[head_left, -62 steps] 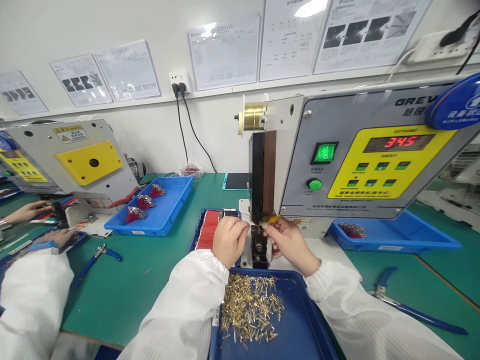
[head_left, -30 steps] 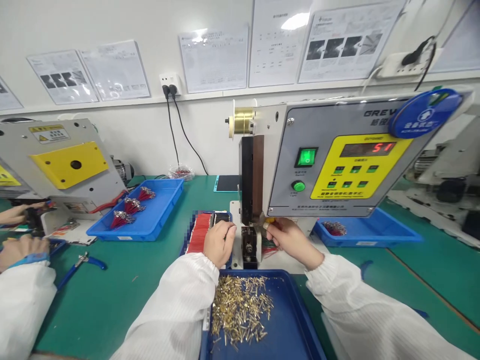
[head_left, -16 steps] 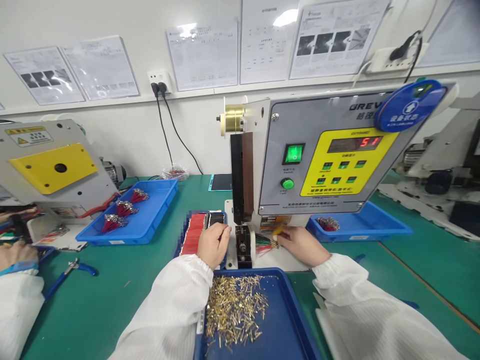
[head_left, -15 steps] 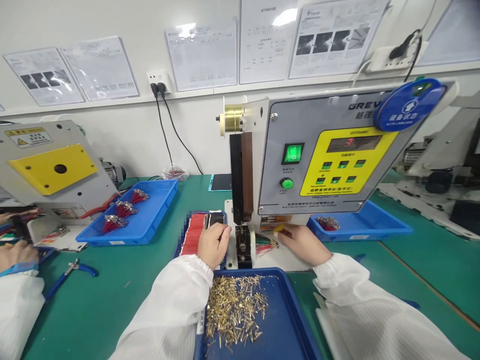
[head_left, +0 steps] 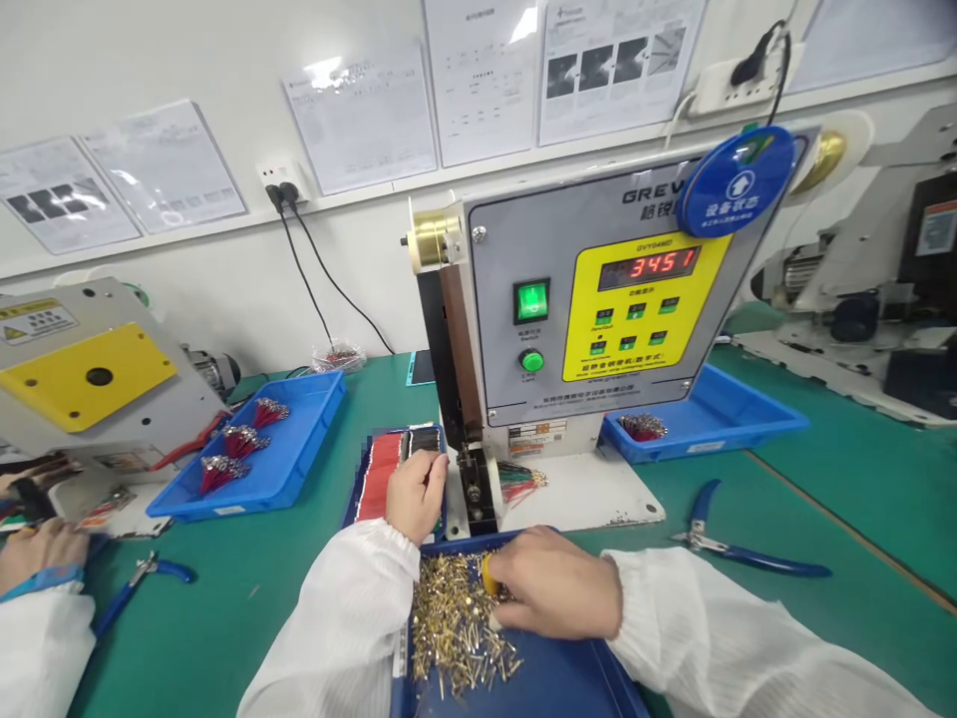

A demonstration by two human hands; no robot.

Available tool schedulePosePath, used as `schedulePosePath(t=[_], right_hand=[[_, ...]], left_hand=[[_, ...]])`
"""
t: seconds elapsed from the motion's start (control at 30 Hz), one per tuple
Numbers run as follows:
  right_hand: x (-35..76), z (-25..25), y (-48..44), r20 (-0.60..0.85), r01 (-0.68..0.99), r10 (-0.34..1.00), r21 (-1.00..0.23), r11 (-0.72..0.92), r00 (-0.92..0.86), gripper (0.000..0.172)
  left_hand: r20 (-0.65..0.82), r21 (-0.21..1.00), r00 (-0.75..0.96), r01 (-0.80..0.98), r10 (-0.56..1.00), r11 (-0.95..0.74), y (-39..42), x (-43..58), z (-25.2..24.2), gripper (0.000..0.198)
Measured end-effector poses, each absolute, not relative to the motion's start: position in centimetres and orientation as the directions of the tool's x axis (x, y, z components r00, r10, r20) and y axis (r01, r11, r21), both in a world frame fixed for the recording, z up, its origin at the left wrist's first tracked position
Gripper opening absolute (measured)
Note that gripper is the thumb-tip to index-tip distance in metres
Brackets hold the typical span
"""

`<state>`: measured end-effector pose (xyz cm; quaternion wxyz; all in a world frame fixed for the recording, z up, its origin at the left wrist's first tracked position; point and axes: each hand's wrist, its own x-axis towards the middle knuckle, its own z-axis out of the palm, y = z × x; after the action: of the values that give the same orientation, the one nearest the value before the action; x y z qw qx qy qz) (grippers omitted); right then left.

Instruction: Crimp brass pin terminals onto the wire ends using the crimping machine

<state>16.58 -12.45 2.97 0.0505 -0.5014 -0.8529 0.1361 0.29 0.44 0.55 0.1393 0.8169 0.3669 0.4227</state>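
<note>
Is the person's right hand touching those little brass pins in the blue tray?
Touching. The head view shows the right hand reaching over the tray, its fingertips resting in the pile of brass pins.

Head-worn view from above bench [head_left: 209, 638], facing forward and down; crimping press [head_left: 590, 299] close ahead, wall [head_left: 150, 60] beyond.
</note>
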Motion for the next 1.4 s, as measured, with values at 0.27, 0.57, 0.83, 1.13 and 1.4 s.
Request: schedulePosePath(t=[0.27, 0.57, 0.83, 1.13, 1.4], right_hand=[[17.2, 3.1, -11.8, 0.007, 0.833, 0.888, -0.343, 0.434, -0.459, 0.014], [20.5, 5.6, -11.7, 0.009, 0.897, 0.963, -0.363, 0.253, -0.268, 0.013], [24.0, 2.6, -8.7, 0.204, 0.956, 0.978, -0.291, 0.024, 0.038, 0.018], [23.4, 1.6, -7.8, 0.162, 0.962, 0.982, -0.268, -0.054, 0.1, 0.013], [23.4, 2.2, -8.0, 0.149, 0.959, 0.986, -0.281, -0.027, 0.071, 0.014]], left_hand=[[0.606, 0.522, 0.373, 0.48, 0.703, -0.705, 0.3, 0.3, 0.7, 0.029], [0.605, 0.525, 0.381, 0.469, 0.699, -0.71, 0.4, 0.3, 0.6, 0.027], [0.595, 0.538, 0.384, 0.462, 0.706, -0.704, 0.4, 0.3, 0.6, 0.027], [0.585, 0.534, 0.379, 0.485, 0.717, -0.692, 0.3, 0.3, 0.7, 0.031], [0.615, 0.5, 0.37, 0.499, 0.696, -0.708, 0.2, 0.2, 1.1, 0.027]])
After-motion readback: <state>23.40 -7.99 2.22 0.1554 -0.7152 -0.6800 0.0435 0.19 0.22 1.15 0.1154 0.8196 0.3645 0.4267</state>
